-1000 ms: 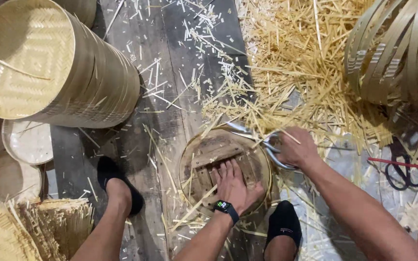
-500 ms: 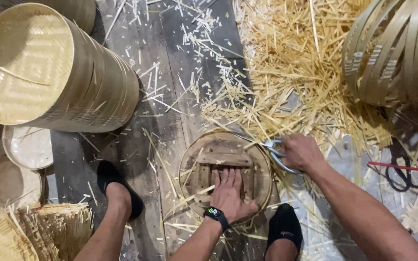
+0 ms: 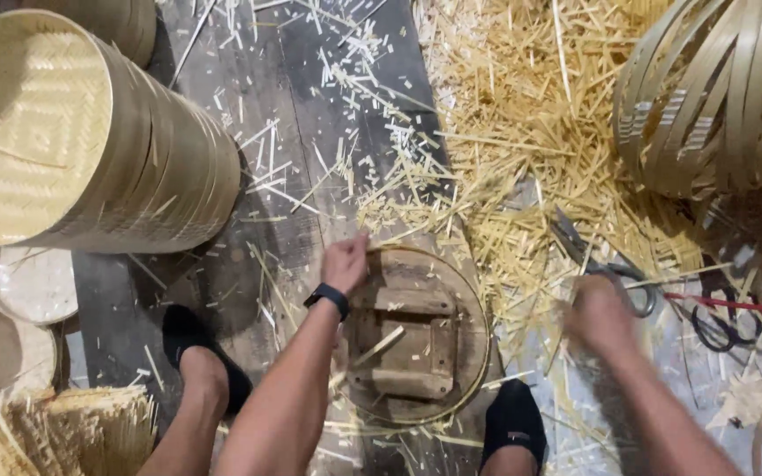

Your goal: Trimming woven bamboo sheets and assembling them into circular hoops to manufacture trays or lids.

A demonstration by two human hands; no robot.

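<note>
- Left hand [image 3: 346, 263] is gripping the far rim of the round shallow bamboo tray [image 3: 474, 304], fingers closed on it.
- Tray is lying on the dark wooden floor [image 3: 302, 106] between the feet, holding flat wooden slats [image 3: 407, 339].
- Right hand [image 3: 600, 316] is blurred, clamped on grey metal scissors [image 3: 606, 264], just right of the tray.
- Tall stack of round woven bamboo steamers [image 3: 108, 150] is lying left, interior hidden.

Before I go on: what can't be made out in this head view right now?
- Right hand: motion-blurred; its grip on the grey metal shears is unclear.
- Left hand: fingertips hidden behind the round bamboo frame with wooden slats.
- Tall stack of woven bamboo steamer baskets: cut off by the left edge.
- Coiled bamboo strips: cut off top right.
</note>
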